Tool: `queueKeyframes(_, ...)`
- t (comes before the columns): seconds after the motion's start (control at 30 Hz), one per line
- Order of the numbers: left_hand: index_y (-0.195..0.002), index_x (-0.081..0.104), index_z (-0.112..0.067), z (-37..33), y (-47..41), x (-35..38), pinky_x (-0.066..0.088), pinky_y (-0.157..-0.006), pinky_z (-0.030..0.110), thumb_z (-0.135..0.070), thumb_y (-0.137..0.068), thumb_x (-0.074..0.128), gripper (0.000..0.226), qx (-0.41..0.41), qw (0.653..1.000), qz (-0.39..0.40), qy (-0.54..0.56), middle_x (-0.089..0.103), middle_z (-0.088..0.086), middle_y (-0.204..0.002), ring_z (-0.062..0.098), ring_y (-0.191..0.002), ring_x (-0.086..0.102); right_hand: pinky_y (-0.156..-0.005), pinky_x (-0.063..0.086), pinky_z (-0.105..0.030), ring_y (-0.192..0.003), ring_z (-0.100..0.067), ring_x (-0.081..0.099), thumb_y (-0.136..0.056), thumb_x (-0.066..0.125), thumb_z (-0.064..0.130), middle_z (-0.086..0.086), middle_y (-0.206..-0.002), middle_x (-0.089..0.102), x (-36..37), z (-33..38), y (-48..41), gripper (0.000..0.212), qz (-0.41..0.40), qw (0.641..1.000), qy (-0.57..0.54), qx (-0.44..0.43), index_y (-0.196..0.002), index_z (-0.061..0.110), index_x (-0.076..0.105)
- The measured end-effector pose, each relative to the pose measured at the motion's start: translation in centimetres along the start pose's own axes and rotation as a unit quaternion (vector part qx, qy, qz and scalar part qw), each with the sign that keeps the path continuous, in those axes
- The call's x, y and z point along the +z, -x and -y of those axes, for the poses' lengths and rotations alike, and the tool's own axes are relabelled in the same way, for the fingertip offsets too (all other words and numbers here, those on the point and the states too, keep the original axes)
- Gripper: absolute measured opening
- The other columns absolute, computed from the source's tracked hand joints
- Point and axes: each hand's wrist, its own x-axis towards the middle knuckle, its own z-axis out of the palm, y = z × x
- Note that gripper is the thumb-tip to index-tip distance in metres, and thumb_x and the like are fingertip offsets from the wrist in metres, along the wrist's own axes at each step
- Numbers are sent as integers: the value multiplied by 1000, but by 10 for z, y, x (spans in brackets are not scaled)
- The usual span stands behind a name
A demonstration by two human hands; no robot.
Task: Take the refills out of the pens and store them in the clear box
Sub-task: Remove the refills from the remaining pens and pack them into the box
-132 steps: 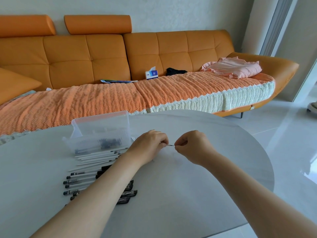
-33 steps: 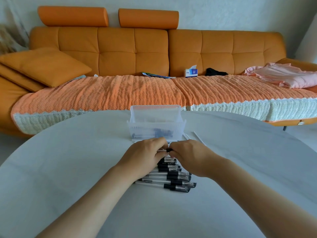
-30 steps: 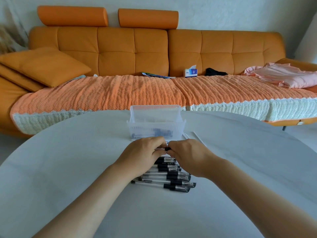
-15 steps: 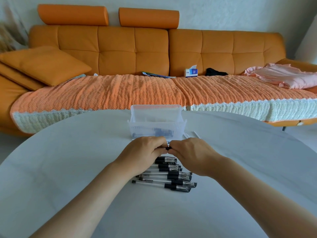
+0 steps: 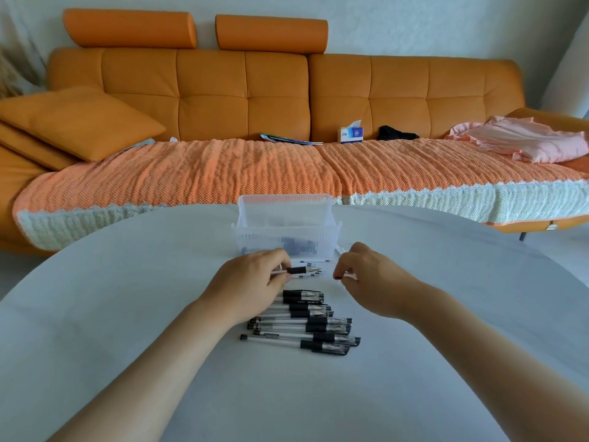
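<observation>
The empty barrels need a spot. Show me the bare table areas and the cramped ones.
Bare: the wide table stretch left of the left hand and clear box; the stretch right of the right hand; the near strip this side of the pen row. Crowded: between box and pen row, where refills lie and both hands work.

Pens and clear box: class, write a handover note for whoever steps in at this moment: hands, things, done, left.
Left hand grips one pen, tip pointing right.
Right hand hovers beside the tip, fingers curled; whether it pinches anything is unclear.
Clear box stands just beyond the hands, some dark pieces inside.
Done: a few items boxed.
Left: the held pen, then the row of pens on the table.
</observation>
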Motion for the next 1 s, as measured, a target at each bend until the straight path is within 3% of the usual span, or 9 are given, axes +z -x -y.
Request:
queueKeyframes(0.13,-99,55,-31,-2,0,1,40,-63,26,-39,-95,54,8,-6,1000,7,-6,55,-20,-89,6,-77,50,-75,44,-17,-86,-2,60,-88,70,31,19,-91,66,2,-5,4,22,19,998,-39,39,-110,34,68)
queueKeyframes(0.23,-99,55,-32,-7,0,3,37,-64,26,-39,-95,54,8,-4,1000,10,-7,53,-21,-87,6,-77,48,-74,45,-16,-81,5,58,-85,74,37,22,-89,69,2,-4,5,31,29,998,-47,40,-115,36,66)
queueKeyframes(0.37,-102,56,-33,-12,1,4,39,-68,25,-39,-96,53,9,1,1000,20,-6,56,-21,-94,3,-80,47,-74,43,-17,-80,8,55,-85,72,42,24,-90,69,2,-2,5,38,48,996,-62,36,-122,38,62)
queueKeyframes(0.5,-105,56,-32,-14,1,4,45,-73,27,-40,-96,53,13,7,1000,26,-12,62,-18,-104,5,-86,53,-74,43,-17,-77,5,57,-91,64,45,25,-94,65,-4,-1,5,33,17,997,-72,29,-122,36,62)
queueKeyframes(0.67,-103,55,-34,-16,1,5,37,-65,24,-42,-96,52,12,16,999,22,-19,62,-17,-100,4,-73,45,-73,43,-21,-71,5,53,-99,49,45,21,-110,66,-4,11,6,26,-5,999,-4,-32,-119,38,65)
queueKeyframes(0.83,-103,56,-35,-18,2,4,42,-66,22,-46,-92,57,15,20,1000,7,-9,63,-20,-96,-1,-78,52,-84,49,-29,-97,-5,58,-102,45,41,17,-119,65,-5,17,4,29,-5,997,44,-60,-116,33,68)
queueKeyframes(1.0,-99,63,-34,-15,1,4,49,-66,27,-44,-91,60,13,36,999,-22,-3,66,-17,-94,4,-81,59,-82,51,-36,-98,-11,60,-103,41,42,13,-113,65,-3,18,3,32,2,996,57,-69,-112,31,70)
